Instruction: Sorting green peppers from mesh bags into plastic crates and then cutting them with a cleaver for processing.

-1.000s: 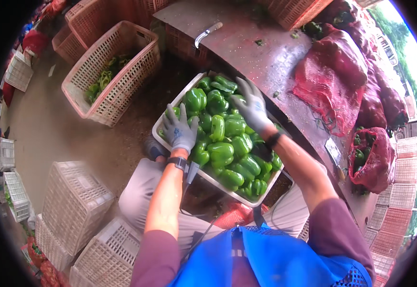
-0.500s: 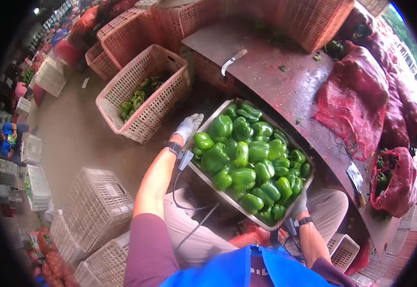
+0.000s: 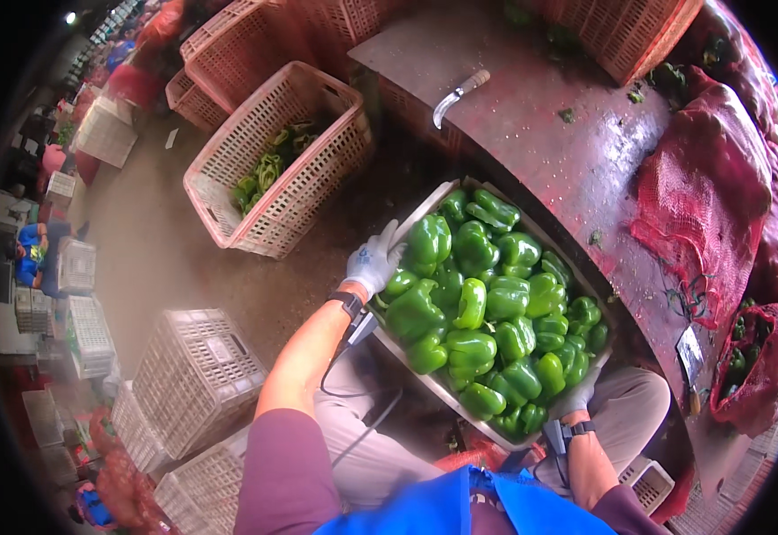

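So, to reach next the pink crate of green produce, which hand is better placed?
Probably the left hand: it's nearer the pink crate; the right hand is at the lower right of the tray.

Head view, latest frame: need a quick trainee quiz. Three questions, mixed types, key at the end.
1. Multiple choice. What fills the pale tray?
A) tomatoes
B) green bell peppers
C) carrots

2. True or false. The curved knife lies on the table.

3. Short answer. Which of the person's hands is nearer the pink crate?

Key:
1. B
2. True
3. The left hand
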